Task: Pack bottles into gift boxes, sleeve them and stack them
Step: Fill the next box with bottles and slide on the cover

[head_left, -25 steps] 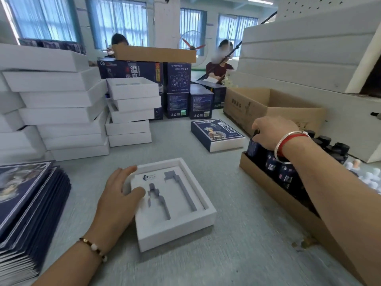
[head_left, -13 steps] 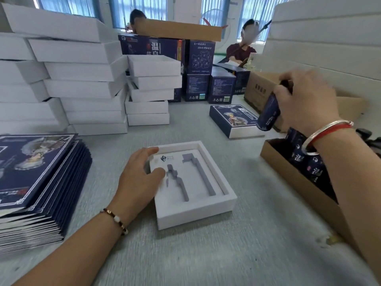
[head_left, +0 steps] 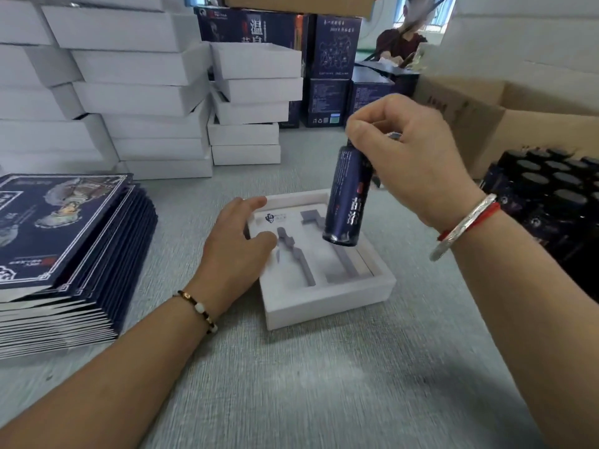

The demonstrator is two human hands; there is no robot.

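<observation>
1. Head view, counts: one open white box (head_left: 327, 306) lies on the grey surface (head_left: 324, 384) in front of the person. One dark blue bottle (head_left: 346, 196) is in the air above it. A tray of dark-capped bottles (head_left: 551, 189) sits at the right edge; their number cannot be told. A stack of dark blue printed sleeves (head_left: 64, 254) lies flat at the left. Behind it stand stacks of white boxes (head_left: 146, 92), too many and too overlapped to count surely. Dark blue cartons (head_left: 334, 59) stand further back, and a brown cardboard box (head_left: 518, 124) is at the right rear.

2. The bottle: a slim dark blue cylinder with pale lettering and a small red mark on its label. It hangs nearly upright, its base tilted slightly toward the camera, over the far right part of the open box and not touching it.

3. The open box: it has a white insert with two long grey cut-out slots and a small dark logo near its far left corner.

4. The right hand (head_left: 411, 163): raised above the box, wrist bent, its fingers curled round the bottle's top end, gripping it. A silver bangle and red cord circle the wrist.

5. The left hand (head_left: 240, 241): palm down on the box's left edge, fingers relaxed and spread, thumb resting on the insert. A beaded bracelet is on the wrist.
</observation>
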